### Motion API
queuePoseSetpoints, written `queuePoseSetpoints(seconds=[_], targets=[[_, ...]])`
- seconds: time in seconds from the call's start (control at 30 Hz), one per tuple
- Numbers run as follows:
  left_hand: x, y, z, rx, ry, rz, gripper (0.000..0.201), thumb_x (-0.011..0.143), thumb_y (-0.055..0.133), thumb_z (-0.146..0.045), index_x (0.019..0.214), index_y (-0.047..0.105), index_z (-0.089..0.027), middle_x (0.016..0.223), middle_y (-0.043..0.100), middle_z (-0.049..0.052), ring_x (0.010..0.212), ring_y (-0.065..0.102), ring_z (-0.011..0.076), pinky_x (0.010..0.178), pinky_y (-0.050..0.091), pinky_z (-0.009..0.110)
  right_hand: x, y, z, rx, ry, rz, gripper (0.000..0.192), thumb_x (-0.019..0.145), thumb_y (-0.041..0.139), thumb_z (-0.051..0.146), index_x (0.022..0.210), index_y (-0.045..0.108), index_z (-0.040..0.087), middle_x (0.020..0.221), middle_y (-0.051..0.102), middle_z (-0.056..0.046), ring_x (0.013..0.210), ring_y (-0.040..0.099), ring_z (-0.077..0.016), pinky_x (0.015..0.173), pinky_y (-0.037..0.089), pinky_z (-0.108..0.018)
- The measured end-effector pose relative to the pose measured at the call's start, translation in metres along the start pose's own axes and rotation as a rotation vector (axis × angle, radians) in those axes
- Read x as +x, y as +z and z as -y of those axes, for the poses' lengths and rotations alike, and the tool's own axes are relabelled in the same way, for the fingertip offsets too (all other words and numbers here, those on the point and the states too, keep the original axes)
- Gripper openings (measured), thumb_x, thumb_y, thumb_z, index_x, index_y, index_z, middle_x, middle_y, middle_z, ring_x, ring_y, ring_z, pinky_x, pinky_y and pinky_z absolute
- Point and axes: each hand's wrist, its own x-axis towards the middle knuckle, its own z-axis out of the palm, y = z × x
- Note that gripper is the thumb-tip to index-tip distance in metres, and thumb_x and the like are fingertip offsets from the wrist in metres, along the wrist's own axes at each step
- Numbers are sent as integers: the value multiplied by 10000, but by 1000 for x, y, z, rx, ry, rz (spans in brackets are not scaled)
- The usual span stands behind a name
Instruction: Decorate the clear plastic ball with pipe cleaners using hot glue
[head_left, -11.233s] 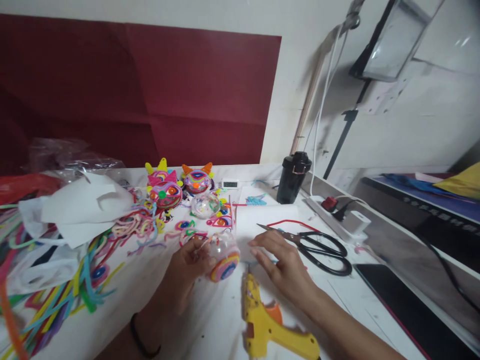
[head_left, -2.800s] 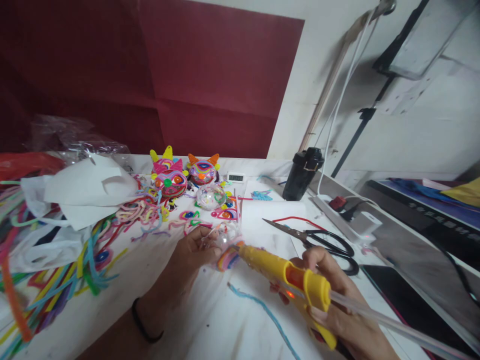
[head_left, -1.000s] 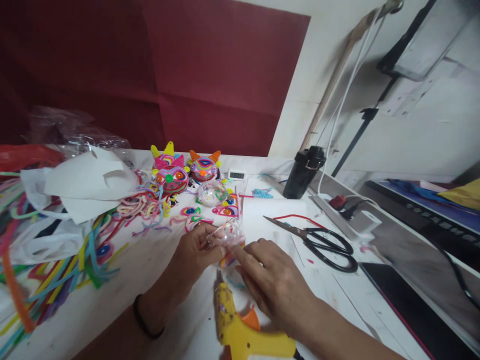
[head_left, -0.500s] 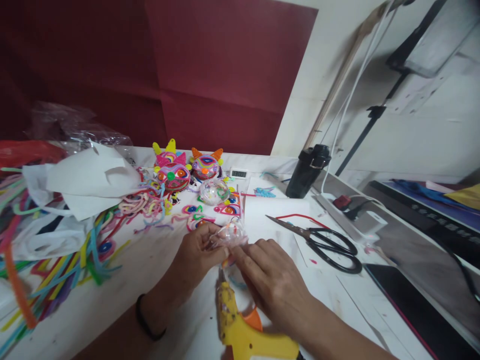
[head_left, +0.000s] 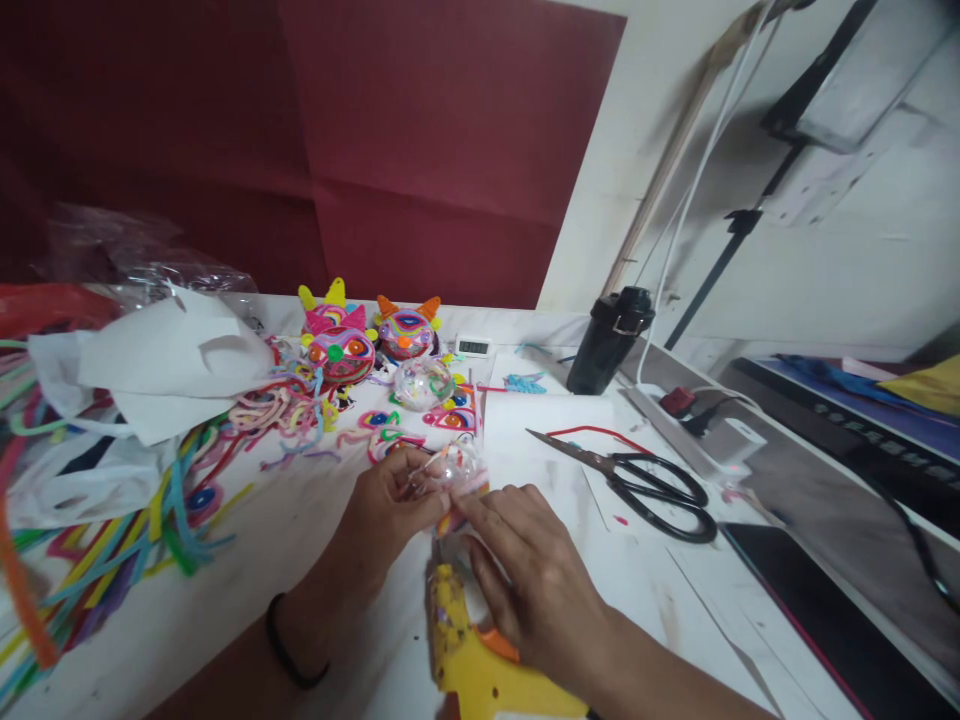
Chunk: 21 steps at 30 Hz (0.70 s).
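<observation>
**Both hands on a clear plastic ball at the middle of the craft table**

At the centre of the white table (head_left: 300, 560), the left hand (head_left: 386, 505) cups a clear plastic ball (head_left: 454, 468) from its left side, fingers curled round it and thumb on top. The ball carries a coil of coloured pipe cleaner on its lower face, only partly seen between the fingers. The right hand (head_left: 525, 580) reaches in from the right, its fingertips pressed against the ball's lower right edge; the fingers are nearly straight and close together, and whether they pinch anything cannot be told. Just below this hand a yellow glue gun (head_left: 480, 665) lies on the table, nozzle towards the ball, the wrist passing over its orange trigger.

Right of the hands, black-handled scissors (head_left: 637, 480) lie on white paper, blades parted, beside a thin red wire (head_left: 592, 432). Behind the ball sit a second clear ball (head_left: 424, 382) and two finished decorated faces (head_left: 367, 340) with pointed ears. A small digital clock (head_left: 474, 346) and a black bottle (head_left: 607, 340) stand further back. Loose pipe cleaners (head_left: 135, 530) and crumpled white bags (head_left: 150, 370) cover the left side.
</observation>
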Motion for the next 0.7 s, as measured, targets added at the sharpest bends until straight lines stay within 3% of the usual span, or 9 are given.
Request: queuePoseSetpoints(seconds=[0.23, 0.4, 0.53, 0.6, 0.7], targets=[[3, -2, 1, -10, -7, 25, 194, 538, 743, -154, 679, 612, -180, 582, 607, -55, 550, 519, 102, 552, 408, 214, 1, -2, 1, 196, 126, 19, 387, 876, 481, 80, 1257, 538, 123, 910, 657, -119, 806, 574, -252, 710, 470, -422], [3, -1, -1, -1, -8, 16, 197, 536, 751, -163, 665, 605, -187, 538, 557, -70, 515, 463, 91, 515, 370, 208, 1, -5, -2, 335, 191, -59, 374, 863, 522, 91, 1232, 568, 124, 890, 642, -95, 818, 579, -228, 724, 471, -390], [4, -1, -3, 13, -12, 7, 205, 532, 755, -185, 665, 600, -183, 566, 558, -64, 535, 463, 96, 521, 359, 218, 2, -14, -10, 340, 284, -71, 167, 887, 523, 137, 1001, 642, 165, 806, 631, -50, 730, 569, -190, 695, 452, -354], [4, -1, -4, 34, 1, -9, 203, 528, 750, -182, 667, 601, -179, 576, 556, -63, 543, 463, 98, 525, 358, 222, 3, -21, -16, 342, 363, -18, 99, 877, 534, 140, 842, 618, 181, 751, 624, -25, 680, 564, -170, 660, 448, -322], [5, -3, -3, 38, -1, -16, 181, 552, 727, -173, 657, 580, -187, 564, 535, -73, 539, 453, 99, 521, 357, 225, 1, -30, -24, 300, 424, 191, 134, 811, 543, 60, 803, 596, 184, 757, 635, -22, 688, 587, -166, 629, 451, -285]])
